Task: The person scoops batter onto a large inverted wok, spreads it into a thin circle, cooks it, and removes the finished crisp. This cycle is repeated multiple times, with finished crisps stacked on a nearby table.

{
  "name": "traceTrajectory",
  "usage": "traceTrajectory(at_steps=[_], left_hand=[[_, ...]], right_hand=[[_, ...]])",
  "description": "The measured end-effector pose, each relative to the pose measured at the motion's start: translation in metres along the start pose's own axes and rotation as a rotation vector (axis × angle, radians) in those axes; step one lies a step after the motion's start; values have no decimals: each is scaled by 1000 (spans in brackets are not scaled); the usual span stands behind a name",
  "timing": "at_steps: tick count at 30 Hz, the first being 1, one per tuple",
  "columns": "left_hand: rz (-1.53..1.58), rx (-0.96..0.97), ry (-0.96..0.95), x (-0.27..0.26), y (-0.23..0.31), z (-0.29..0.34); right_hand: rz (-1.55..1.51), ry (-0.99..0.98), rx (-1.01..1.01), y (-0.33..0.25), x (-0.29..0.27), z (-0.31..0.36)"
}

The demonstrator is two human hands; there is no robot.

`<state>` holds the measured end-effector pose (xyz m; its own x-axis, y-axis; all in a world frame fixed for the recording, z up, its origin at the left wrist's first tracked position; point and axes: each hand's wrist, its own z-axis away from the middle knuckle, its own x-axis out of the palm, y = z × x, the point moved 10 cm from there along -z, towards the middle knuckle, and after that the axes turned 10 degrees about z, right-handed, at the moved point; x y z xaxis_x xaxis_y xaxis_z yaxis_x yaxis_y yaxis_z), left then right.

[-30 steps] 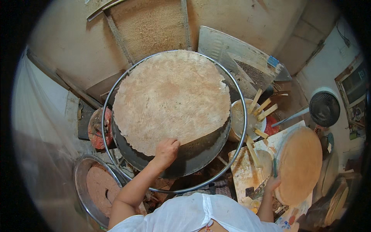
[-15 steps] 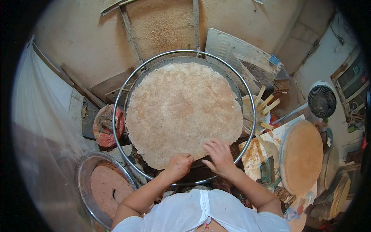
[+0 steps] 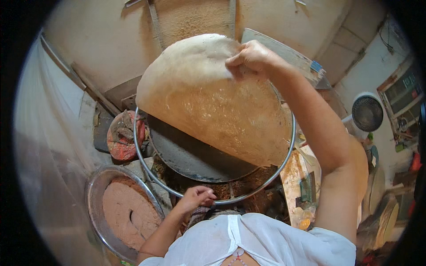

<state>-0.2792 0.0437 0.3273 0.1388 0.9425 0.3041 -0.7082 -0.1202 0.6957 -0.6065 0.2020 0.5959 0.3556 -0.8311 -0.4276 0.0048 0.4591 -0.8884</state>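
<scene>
In front of the dark round griddle [image 3: 186, 158], the left hand [image 3: 195, 198] hangs half-curled, fingers slightly apart, while over the griddle's far part a thin, mottled tan sheet [image 3: 208, 99], paler beyond, lies lengthwise from far left to near right, clamped at its far side by the right hand's fingers [image 3: 236, 60].

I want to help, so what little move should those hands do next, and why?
Maybe raise the left hand to steady the big thin sheet. That hand looks empty, by the metal ring, while only the right hand pinches the sheet, near its upper edge.
</scene>
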Motion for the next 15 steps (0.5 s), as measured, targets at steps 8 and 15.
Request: traceTrajectory(at_steps=[8, 15], left_hand=[[724, -24, -383, 155, -32, -84], [720, 35, -555, 329, 10, -179]], right_hand=[[-172, 614, 97, 113, -268, 155], [-696, 958, 299, 338, -464, 452]])
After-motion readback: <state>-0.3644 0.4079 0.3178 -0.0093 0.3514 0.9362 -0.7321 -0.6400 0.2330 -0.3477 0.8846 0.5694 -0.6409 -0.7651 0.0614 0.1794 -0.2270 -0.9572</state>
